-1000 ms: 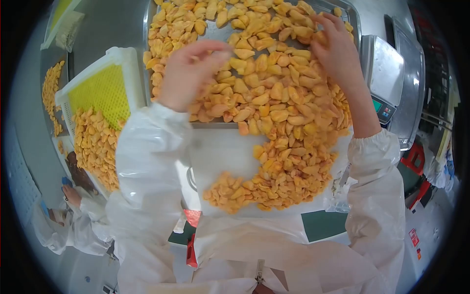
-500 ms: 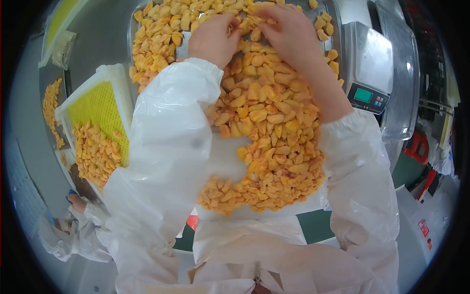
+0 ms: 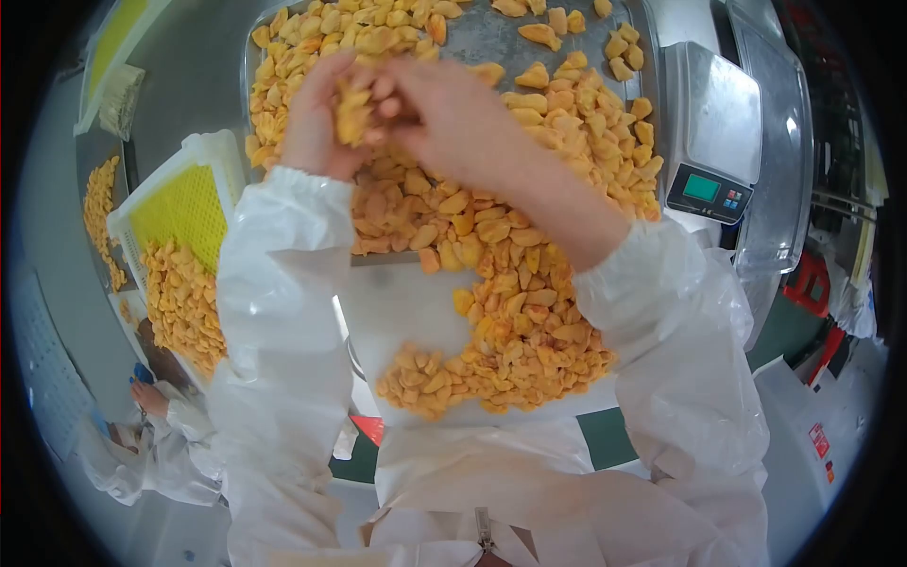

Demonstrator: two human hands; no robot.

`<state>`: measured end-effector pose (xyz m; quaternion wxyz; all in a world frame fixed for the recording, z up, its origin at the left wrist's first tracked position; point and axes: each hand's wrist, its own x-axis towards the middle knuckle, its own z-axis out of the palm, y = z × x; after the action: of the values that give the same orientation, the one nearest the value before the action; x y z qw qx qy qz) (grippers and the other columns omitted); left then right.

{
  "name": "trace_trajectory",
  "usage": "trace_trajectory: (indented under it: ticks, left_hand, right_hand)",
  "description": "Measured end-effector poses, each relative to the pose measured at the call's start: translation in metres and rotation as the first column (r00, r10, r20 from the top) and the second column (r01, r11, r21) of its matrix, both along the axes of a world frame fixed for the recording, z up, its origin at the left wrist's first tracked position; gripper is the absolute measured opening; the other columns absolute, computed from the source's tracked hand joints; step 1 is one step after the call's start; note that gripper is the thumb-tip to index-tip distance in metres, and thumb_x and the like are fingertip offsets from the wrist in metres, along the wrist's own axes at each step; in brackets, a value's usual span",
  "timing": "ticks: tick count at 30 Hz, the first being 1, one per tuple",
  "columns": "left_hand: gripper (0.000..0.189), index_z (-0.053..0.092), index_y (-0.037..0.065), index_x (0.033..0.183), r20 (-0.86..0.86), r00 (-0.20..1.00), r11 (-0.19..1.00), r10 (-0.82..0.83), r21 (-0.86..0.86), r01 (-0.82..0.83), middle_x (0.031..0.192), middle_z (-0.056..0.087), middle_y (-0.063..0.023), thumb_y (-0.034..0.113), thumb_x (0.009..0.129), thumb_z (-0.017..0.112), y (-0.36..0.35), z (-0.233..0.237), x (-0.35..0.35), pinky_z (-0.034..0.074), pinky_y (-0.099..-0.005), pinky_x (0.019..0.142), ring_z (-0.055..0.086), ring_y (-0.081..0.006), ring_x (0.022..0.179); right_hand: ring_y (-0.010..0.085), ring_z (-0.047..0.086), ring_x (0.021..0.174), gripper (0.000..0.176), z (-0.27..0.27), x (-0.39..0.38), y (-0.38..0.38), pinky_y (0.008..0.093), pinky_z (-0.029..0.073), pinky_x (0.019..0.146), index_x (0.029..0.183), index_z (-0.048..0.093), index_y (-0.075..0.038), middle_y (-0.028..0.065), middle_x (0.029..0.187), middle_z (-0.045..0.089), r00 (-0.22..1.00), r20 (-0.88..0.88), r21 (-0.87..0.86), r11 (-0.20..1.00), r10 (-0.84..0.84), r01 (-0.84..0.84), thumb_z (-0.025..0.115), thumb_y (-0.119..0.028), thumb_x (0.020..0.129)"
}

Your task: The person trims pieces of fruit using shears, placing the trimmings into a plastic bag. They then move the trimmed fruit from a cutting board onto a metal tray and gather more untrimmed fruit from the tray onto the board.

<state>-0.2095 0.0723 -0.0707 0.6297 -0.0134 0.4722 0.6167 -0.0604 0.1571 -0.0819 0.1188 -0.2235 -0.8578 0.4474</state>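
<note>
Yellow-orange fruit pieces (image 3: 548, 312) are heaped over a metal tray (image 3: 472, 42) and a white board (image 3: 406, 293) in front of me. Above the tray's left part, my left hand (image 3: 316, 123) is cupped with several fruit pieces (image 3: 353, 113) in its palm. My right hand (image 3: 444, 109) reaches across from the right, its curled fingers against the left palm and the pieces there. Motion blurs both hands, and whatever the right fingertips pinch is hidden.
A digital scale (image 3: 710, 123) with a lit display stands to the right, beside a clear plastic lid or tray (image 3: 779, 161). On the left, a white crate with yellow mesh (image 3: 184, 203) bears more pieces. A co-worker's hand (image 3: 149, 397) shows at lower left.
Both hands have moved left and come together, with fruit pieces now gathered in the left palm. Pieces on the tray's upper middle have been shifted, baring metal there.
</note>
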Motion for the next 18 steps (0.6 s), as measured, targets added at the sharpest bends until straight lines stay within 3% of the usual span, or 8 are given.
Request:
trace_trajectory:
  ticks: [3, 7, 10, 12, 13, 14, 16, 18]
  left_hand:
    - [0.031, 0.045, 0.015, 0.074, -0.165, 0.977, 0.991, -0.134, -0.035, 0.130, 0.079, 0.059, -0.0028, 0.038, 0.092, 0.056, -0.023, 0.005, -0.014, 0.037, -0.0250, 0.046, 0.055, -0.0119, 0.065]
    - [0.020, 0.064, 0.010, 0.094, -0.393, 0.747, 0.844, -0.535, -0.292, 0.451, 0.069, 0.060, -0.0037, 0.029, 0.090, 0.062, -0.042, 0.029, 0.024, 0.042, -0.0282, 0.049, 0.058, -0.0150, 0.064]
    - [0.023, 0.067, 0.016, 0.107, -0.852, 0.105, 0.709, -0.512, -0.351, 0.611, 0.065, 0.061, -0.0099, 0.024, 0.086, 0.065, -0.059, 0.002, 0.060, 0.047, -0.0345, 0.052, 0.059, -0.0240, 0.060]
    - [0.025, 0.067, 0.018, 0.108, -0.861, -0.083, 0.743, -0.502, -0.478, 0.468, 0.068, 0.062, -0.0126, 0.024, 0.084, 0.066, -0.056, 0.005, 0.063, 0.049, -0.0375, 0.058, 0.061, -0.0284, 0.063]
    - [0.027, 0.067, 0.019, 0.109, -0.845, -0.175, 0.753, -0.505, -0.531, 0.388, 0.069, 0.063, -0.0140, 0.024, 0.082, 0.066, -0.056, 0.008, 0.062, 0.050, -0.0391, 0.060, 0.062, -0.0307, 0.064]
    - [0.028, 0.067, 0.018, 0.110, -0.826, -0.210, 0.762, -0.524, -0.564, 0.318, 0.076, 0.065, -0.0124, 0.021, 0.083, 0.066, -0.055, 0.009, 0.058, 0.050, -0.0365, 0.062, 0.063, -0.0259, 0.066]
    - [0.030, 0.067, 0.014, 0.114, -0.788, -0.273, 0.779, -0.553, -0.605, 0.168, 0.089, 0.070, -0.0091, 0.016, 0.084, 0.067, -0.042, 0.005, 0.042, 0.050, -0.0313, 0.065, 0.064, -0.0163, 0.070]
    - [0.030, 0.067, 0.014, 0.114, -0.849, -0.161, 0.837, -0.503, -0.525, 0.154, 0.087, 0.069, -0.0077, 0.015, 0.084, 0.066, -0.036, -0.002, 0.024, 0.049, -0.0295, 0.064, 0.063, -0.0146, 0.068]
  right_hand:
    - [0.0333, 0.049, 0.122, 0.025, 0.004, 0.041, -0.008, 0.0461, 0.039, 0.101, 0.098, 0.065, -0.010, 0.0103, 0.130, 0.054, 0.985, -0.031, 0.341, 0.928, 0.170, -0.150, 0.072, -0.015, 0.074]
    - [0.0333, 0.045, 0.125, 0.022, 0.003, 0.082, 0.035, 0.0481, 0.036, 0.103, 0.097, 0.066, -0.012, 0.0088, 0.130, 0.055, 0.977, 0.210, 0.512, 0.855, -0.031, -0.083, 0.070, -0.016, 0.076]
    - [0.0340, 0.050, 0.119, 0.023, -0.008, 0.081, 0.075, 0.0454, 0.041, 0.098, 0.100, 0.066, -0.013, 0.0089, 0.129, 0.055, 0.968, 0.127, 0.623, 0.777, -0.216, 0.092, 0.069, -0.016, 0.077]
    - [0.0352, 0.054, 0.112, 0.027, -0.002, 0.075, 0.082, 0.0427, 0.046, 0.092, 0.103, 0.066, -0.012, 0.0100, 0.126, 0.056, 0.949, 0.075, 0.736, 0.660, -0.306, 0.154, 0.070, -0.016, 0.076]
    - [0.0343, 0.053, 0.113, 0.027, 0.000, 0.071, 0.072, 0.0433, 0.045, 0.093, 0.103, 0.066, -0.013, 0.0096, 0.126, 0.056, 0.980, 0.072, 0.662, 0.744, -0.187, 0.093, 0.070, -0.015, 0.076]
    - [0.0335, 0.053, 0.114, 0.027, 0.003, 0.067, 0.053, 0.0438, 0.044, 0.094, 0.102, 0.066, -0.013, 0.0091, 0.126, 0.057, 0.996, 0.059, 0.580, 0.814, -0.068, 0.021, 0.070, -0.013, 0.075]
    - [0.0315, 0.052, 0.116, 0.027, 0.007, 0.061, 0.020, 0.0450, 0.042, 0.096, 0.101, 0.066, -0.013, 0.0078, 0.126, 0.057, 0.991, 0.037, 0.523, 0.843, 0.128, -0.128, 0.070, -0.011, 0.074]
    - [0.0290, 0.051, 0.118, 0.028, -0.001, 0.061, -0.009, 0.0462, 0.040, 0.098, 0.100, 0.066, -0.014, 0.0062, 0.126, 0.057, 0.957, 0.053, 0.566, 0.781, 0.286, -0.265, 0.069, -0.009, 0.073]
